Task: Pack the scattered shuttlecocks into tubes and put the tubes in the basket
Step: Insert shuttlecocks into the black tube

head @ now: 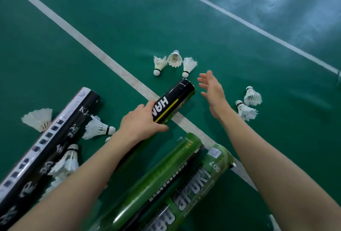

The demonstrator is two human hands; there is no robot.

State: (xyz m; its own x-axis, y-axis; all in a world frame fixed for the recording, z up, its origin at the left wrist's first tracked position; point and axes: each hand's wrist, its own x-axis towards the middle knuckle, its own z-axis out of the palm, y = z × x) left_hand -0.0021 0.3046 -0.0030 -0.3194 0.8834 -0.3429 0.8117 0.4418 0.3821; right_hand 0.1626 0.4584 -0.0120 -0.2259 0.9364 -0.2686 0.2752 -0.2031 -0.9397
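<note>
While the left hand [142,120] grips the black tube [173,101], the right hand [212,90] hovers, fingers spread, near three shuttlecocks [174,62].

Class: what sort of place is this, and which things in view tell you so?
Most likely a badminton court: green floor with white lines, scattered shuttlecocks and tubes.

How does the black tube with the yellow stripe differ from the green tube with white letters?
The left hand grips the black tube; no hand touches the green tube. The black tube bears a yellow stripe, the green tube a white label near its end. Both point up and right in the view.
</note>
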